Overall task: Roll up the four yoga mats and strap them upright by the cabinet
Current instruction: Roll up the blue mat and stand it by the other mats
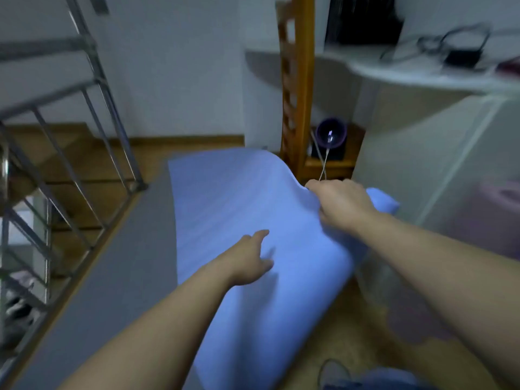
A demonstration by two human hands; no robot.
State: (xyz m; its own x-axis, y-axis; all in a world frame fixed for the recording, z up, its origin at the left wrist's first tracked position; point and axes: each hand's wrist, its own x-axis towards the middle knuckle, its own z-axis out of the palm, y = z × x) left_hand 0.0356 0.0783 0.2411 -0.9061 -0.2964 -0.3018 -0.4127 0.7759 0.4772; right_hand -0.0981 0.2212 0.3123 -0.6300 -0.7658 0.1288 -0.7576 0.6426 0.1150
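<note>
Head view | right hand (342, 202) gripped raised right edge of blue mat (225, 198) | left hand (249, 258) open, fingers spread, at mat's middle | mat lay on floor against grey mat (126, 277) | railing (70, 170) left, wooden chair (298, 88) just beyond, white cabinet (422, 164) right

The blue mat (239, 206) I hold is a light, even shade, plain save for faint lengthwise ribbing. Along its left edge lies a grey mat (135, 277), flat mid-grey with no pattern. The floor (84, 170) left of the blue mat is warm brown wood with plank lines. The railing (92, 88) further left is bare silver-grey metal. Beyond the blue mat's far end I note a white wall (183, 66), an orange-brown wooden frame (299, 80) and a round purple object (330, 133). Right of the blue mat, the cabinet (422, 170) is off-white. A mauve shape (495, 220) there is too blurred to identify.
</note>
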